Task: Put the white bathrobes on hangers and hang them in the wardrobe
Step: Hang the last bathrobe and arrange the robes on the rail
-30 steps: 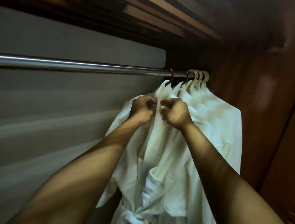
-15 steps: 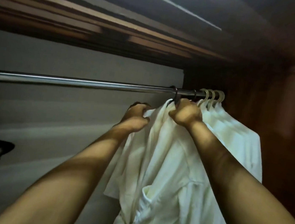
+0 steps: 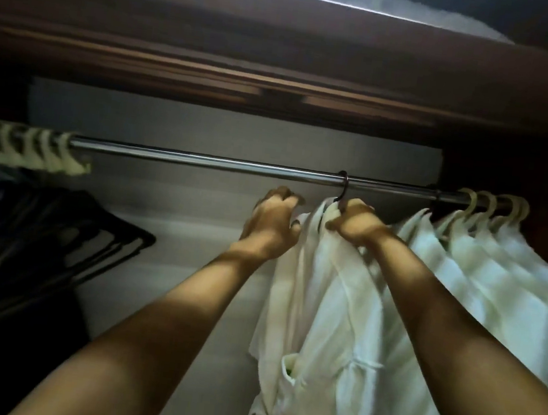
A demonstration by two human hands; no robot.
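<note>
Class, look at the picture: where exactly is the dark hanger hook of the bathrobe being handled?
In the head view, the dark hook sits on the metal rail, right of centre, just above the right hand and left of the cream hooks.

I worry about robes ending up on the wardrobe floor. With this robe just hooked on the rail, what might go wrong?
1. Both hands, left hand and right hand, grip the bathrobe at its collar; tugging may pull it off its dark hook.
2. Sliding it along the rail may crowd the hung robes.

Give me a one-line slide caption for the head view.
Both hands, left hand and right hand, grip a white bathrobe hooked on the wardrobe rail.
</note>
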